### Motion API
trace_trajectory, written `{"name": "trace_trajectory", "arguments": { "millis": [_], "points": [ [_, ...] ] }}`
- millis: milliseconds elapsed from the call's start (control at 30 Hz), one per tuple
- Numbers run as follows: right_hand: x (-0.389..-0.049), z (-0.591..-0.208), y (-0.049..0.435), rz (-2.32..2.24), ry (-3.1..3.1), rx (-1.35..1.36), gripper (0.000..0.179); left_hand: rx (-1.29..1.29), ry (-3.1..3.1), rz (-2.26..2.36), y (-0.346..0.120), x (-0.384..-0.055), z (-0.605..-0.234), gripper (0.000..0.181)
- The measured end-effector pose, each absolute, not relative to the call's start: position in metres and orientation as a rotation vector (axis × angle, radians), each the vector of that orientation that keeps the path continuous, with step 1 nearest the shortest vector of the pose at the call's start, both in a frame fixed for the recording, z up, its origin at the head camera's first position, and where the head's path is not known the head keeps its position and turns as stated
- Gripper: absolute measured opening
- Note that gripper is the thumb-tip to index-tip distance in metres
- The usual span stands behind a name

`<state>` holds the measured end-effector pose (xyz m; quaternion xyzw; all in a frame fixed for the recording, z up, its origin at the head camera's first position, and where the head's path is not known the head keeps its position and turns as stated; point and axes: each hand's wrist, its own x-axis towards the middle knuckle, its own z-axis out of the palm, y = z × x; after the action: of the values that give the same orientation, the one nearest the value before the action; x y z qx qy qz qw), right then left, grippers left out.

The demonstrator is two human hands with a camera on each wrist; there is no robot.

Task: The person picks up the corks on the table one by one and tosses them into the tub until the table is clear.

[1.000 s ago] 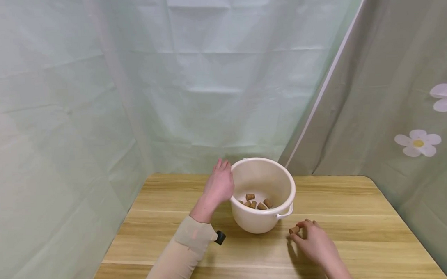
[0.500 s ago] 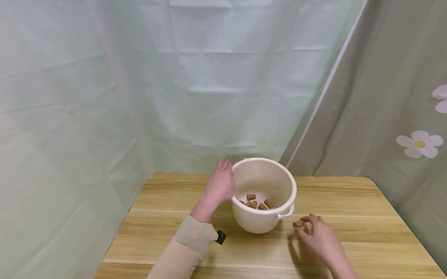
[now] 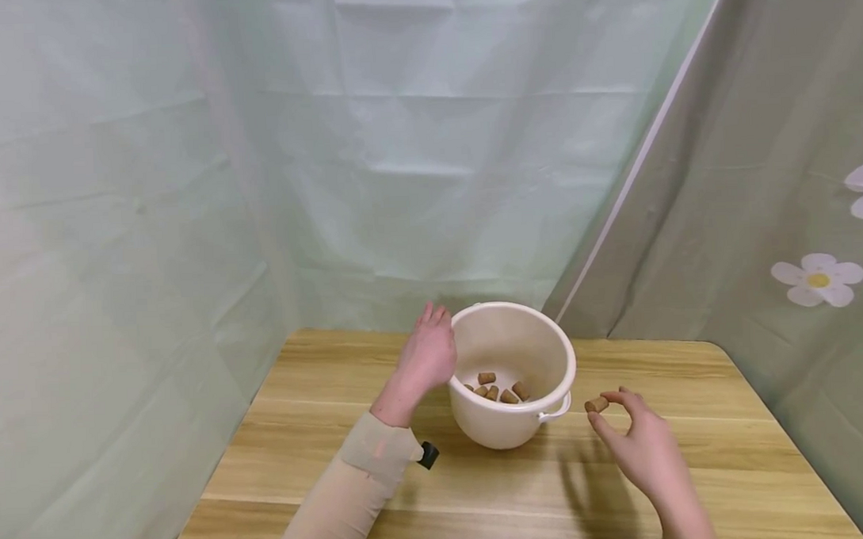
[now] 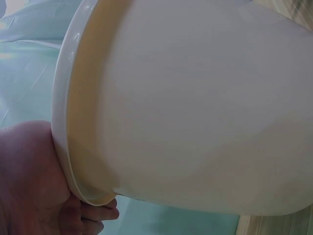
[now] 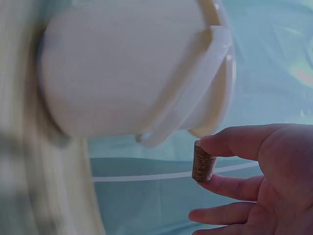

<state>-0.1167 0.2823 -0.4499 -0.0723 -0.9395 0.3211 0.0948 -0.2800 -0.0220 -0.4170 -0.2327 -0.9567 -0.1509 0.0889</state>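
Observation:
A cream plastic bucket point(image 3: 496, 427) stands upright on the wooden table. My left hand point(image 3: 427, 353) grips its left rim; in the left wrist view, fingertips point(image 4: 100, 211) of that hand show past the rim's edge. To the right of the bucket, my right hand point(image 3: 648, 444) pinches a cork point(image 3: 596, 405) between thumb and finger, raised above the tabletop. The right wrist view shows this tapered cork point(image 5: 203, 161) held by its two ends, the other fingers stretched out apart from it. Several corks point(image 3: 509, 397) lie on the bucket's floor.
The bucket's white handle point(image 3: 556, 409) hangs down on its right side, between bucket and right hand. Pale green curtains point(image 3: 414, 183) rise behind and left of the table point(image 3: 321, 384). A grey flowered curtain point(image 3: 723, 235) hangs at the right.
My right hand has lifted the cork from near the tabletop and drawn it up and slightly right. My left hand keeps its place on the bucket rim.

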Motion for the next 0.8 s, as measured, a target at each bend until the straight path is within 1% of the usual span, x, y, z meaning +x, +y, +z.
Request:
{"name": "trace_trajectory", "arguments": {
  "millis": [233, 800],
  "points": [
    [-0.114, -0.44, 0.283, 0.942, -2.772, -0.224, 0.06, -0.677, -2.864, -0.46, -0.021, -0.279, -0.415, 0.047],
    [-0.117, -0.414, 0.262, 0.981, -2.66, -0.183, 0.056, -0.679, -2.863, -0.481, -0.021, -0.279, -0.416, 0.047]
  ]
}}
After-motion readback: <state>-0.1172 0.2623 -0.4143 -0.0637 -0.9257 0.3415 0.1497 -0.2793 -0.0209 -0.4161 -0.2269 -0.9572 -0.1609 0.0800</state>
